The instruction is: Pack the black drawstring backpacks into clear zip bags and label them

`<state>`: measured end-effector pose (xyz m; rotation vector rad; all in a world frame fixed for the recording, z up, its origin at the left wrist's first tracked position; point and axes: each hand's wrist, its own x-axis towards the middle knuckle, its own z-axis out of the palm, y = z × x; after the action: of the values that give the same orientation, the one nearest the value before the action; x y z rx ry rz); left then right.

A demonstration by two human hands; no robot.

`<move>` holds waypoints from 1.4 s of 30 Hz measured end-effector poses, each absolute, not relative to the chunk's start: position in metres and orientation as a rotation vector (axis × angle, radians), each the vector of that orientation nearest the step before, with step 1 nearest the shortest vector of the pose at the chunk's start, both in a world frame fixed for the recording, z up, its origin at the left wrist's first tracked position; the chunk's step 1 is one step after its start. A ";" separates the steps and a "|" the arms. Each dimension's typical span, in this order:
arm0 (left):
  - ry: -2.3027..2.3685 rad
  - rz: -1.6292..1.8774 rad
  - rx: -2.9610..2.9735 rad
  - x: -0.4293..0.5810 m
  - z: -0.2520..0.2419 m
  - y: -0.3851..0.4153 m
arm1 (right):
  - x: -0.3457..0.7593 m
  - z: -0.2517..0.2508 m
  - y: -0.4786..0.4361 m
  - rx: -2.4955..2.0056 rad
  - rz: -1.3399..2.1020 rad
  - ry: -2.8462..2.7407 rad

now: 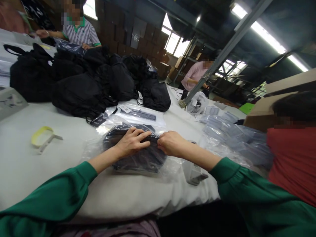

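A clear plastic bag (140,161) with a folded black item inside lies in front of me on the white-covered table. My left hand (132,141) rests on top of it, fingers stretched and apart, pressing on the plastic. At the bag's upper right edge my right hand (172,143) is closed, its fingertips pinching the plastic. Just beyond, a flat clear packet (148,115) with dark stripes and a black hang tag (98,120) touch the bag's far side. Right of the bag, below my right wrist, stands a small grey-white device (194,172), partly hidden.
Black drawstring bags (76,89) are heaped across the table's far left. A yellow tape ring (41,136) lies at left. Clear plastic bags (229,135) are piled at right, near a person in red (291,158). A slanted metal post (222,56) rises beyond; two other people work farther back.
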<state>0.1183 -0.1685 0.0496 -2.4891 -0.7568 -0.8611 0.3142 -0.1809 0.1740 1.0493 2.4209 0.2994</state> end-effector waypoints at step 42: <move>-1.015 -0.743 -2.495 0.074 0.089 -0.184 | 0.325 0.093 -0.160 1.400 0.126 3.156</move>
<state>0.0739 -0.1840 0.0889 -2.4947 -1.0155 -0.7432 0.3253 -0.1598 0.0930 1.3999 3.1564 0.1255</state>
